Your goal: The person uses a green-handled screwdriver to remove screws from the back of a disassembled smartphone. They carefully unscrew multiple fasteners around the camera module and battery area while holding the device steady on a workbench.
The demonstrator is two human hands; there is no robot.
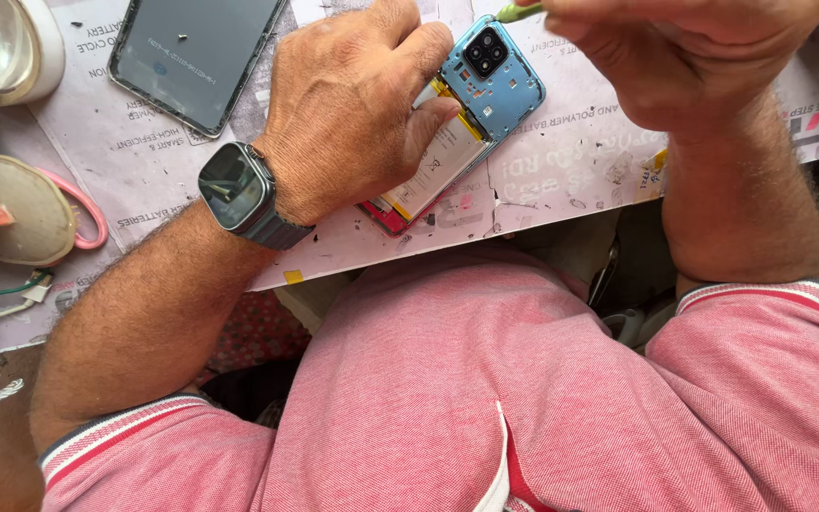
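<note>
printed mat, opened phone, dark screen panel

Glossy blue plastic phone frame; matt printed paper mat.

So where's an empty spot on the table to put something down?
The roomiest bare patch of the printed mat lies between the opened blue phone and the right hand. A smaller strip sits between the detached screen and the left hand. The far left is crowded with a pink-handled tool and wires.
</note>
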